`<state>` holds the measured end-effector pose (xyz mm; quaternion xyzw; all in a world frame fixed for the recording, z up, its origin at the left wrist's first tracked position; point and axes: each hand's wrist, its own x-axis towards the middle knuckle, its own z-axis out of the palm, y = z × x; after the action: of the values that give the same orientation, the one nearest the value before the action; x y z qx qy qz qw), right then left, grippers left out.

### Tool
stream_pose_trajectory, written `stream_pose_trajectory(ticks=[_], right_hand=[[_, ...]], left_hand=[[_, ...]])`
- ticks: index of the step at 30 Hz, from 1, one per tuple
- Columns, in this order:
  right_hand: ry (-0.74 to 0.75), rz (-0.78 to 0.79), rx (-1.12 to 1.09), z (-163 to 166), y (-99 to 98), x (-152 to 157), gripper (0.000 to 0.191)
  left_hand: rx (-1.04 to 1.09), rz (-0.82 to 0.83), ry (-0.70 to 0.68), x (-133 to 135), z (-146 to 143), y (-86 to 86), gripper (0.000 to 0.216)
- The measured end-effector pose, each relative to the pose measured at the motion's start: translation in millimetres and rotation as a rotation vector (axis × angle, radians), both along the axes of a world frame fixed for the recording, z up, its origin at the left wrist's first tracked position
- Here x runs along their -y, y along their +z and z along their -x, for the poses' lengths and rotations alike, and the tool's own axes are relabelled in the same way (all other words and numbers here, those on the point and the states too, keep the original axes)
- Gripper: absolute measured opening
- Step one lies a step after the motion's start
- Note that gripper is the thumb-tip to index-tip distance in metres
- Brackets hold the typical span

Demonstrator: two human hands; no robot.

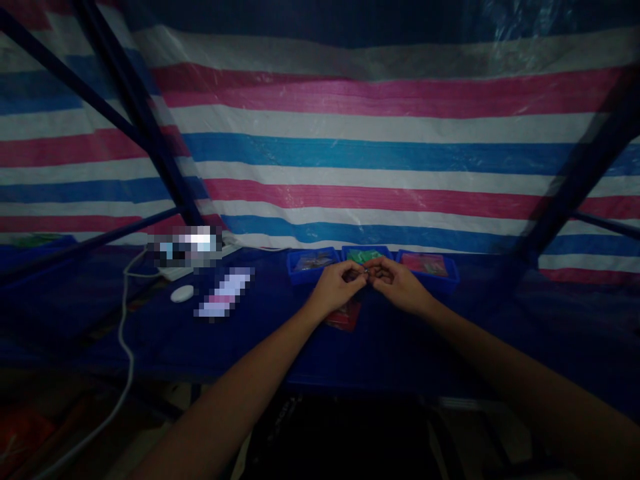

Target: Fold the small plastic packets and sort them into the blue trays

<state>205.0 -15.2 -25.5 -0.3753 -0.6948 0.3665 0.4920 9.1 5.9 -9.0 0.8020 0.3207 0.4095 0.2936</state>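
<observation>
While both hands meet over the middle of the tabletop (400, 357), closer to its far edge than its near one, a small piece (366, 271) sits between their fingertips. The left hand (336, 288) pinches it from one side with thumb and forefinger, and the right hand (400, 285) appears to pinch it from the other, so each grip seems to be grasping the same piece; it is too small and dim to say what it is. Three blue bins stand in a row along the far edge: the left bin (295, 275) holds clear bags (314, 261), the middle bin (388, 253), partly hidden by the hands, holds something green (363, 255), and the right bin (446, 283) holds red packs (425, 263). A red packet (345, 320) lies flat on the tabletop, partly under the left hand and nearer the front edge than the bins. Towards the left edge are a white disc (182, 294) and a blurred-out phone (225, 293), with a white cable (126, 327) hanging past that edge. As for progress, the handling looks to be partway: the piece is picked up but not set down, and the bins all hold stock. Which contents are finished and which are waiting cannot be told.
</observation>
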Motion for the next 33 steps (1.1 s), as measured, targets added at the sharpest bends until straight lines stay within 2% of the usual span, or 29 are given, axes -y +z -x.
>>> stream_pose_trajectory(ticks=[4,7,10,15,23,27,30,33], right_hand=[[-0.061,-0.150,0.091,0,8.6,6,0.032],[-0.098,-0.245,0.126,-1,13.3,8,0.022],[-0.138,-0.293,0.141,-4,12.7,6,0.014],[-0.168,-0.198,0.092,-7,7.7,2,0.016],[-0.101,-0.031,-0.089,-6,7.7,2,0.030],[-0.059,0.019,-0.096,-10,9.9,2,0.034],[-0.055,0.023,-0.057,-12,10.3,0,0.033],[-0.121,-0.031,-0.025,-13,9.8,-2,0.031]], left_hand=[[-0.007,0.010,0.007,-5,2,-2.7,0.023],[-0.050,-0.045,0.008,-6,3,-1.0,0.020],[-0.074,-0.111,0.068,-4,4,2.9,0.020],[-0.069,-0.137,0.063,0,4,6.6,0.027],[-0.077,-0.129,0.062,0,5,6.4,0.025],[-0.094,-0.152,0.084,-1,6,6.1,0.025],[-0.095,-0.157,0.134,-1,5,4.5,0.030],[-0.094,-0.159,0.212,0,5,4.2,0.040]])
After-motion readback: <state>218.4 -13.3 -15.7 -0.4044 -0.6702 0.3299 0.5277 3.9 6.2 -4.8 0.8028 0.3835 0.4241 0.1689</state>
